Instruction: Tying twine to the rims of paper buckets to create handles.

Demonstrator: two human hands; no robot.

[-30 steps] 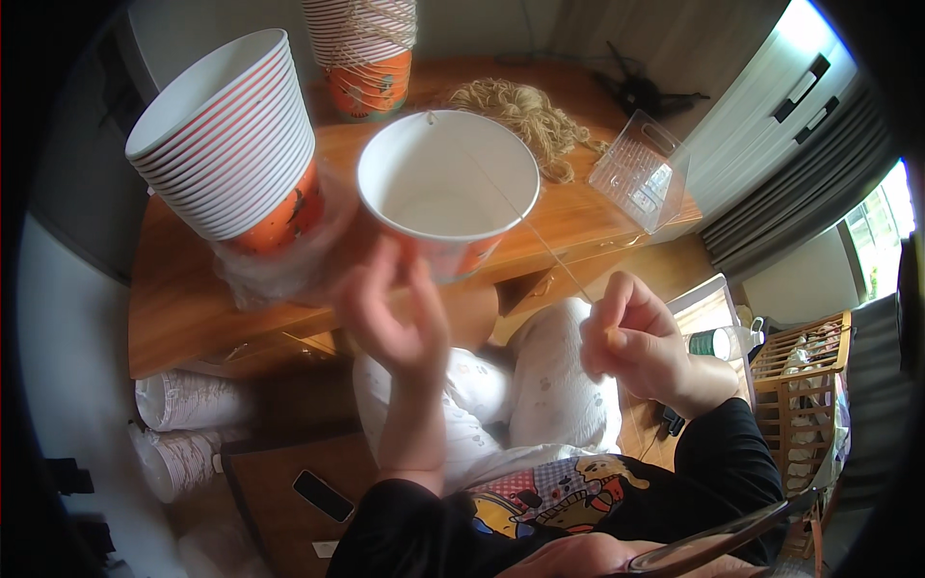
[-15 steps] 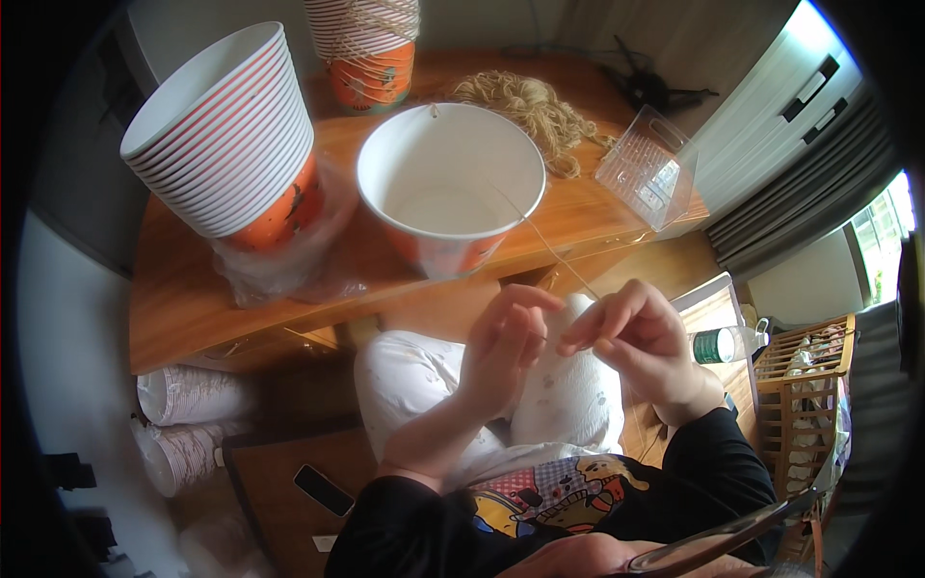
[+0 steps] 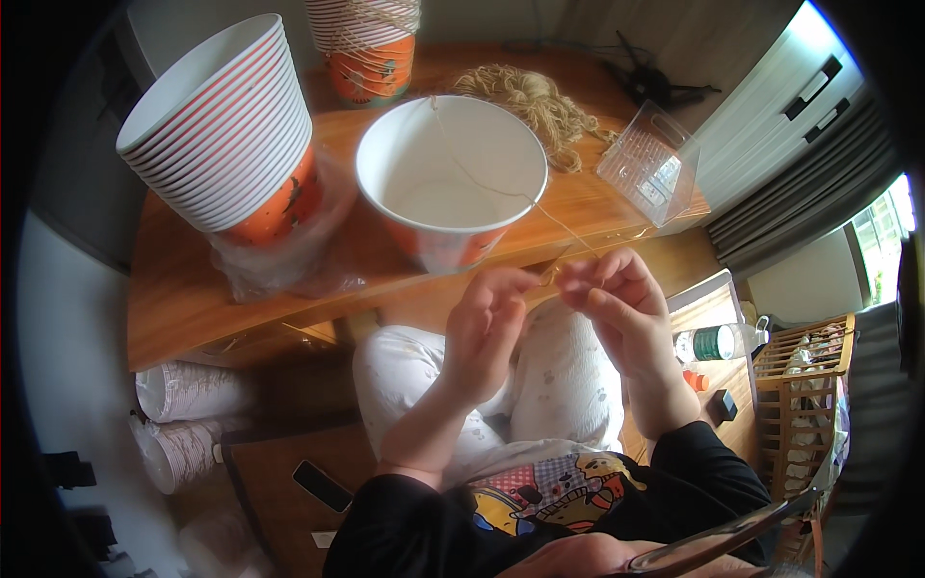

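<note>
Stack of paper buckets (image 3: 217,135), clear plastic box (image 3: 653,164), twine bundle (image 3: 535,101), phone (image 3: 323,485)

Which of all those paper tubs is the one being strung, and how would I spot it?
Find the wooden table. At its near edge, in front of both hands, a single white tub stands alone and open, a thin string crossing its mouth. Its neighbours are nested: a tall tilted stack to its left, another stack behind.

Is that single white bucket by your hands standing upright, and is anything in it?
Upright. The paper bucket stands on the wooden table, its open mouth up; its white inside looks empty, with only a thin string crossing its mouth.
</note>
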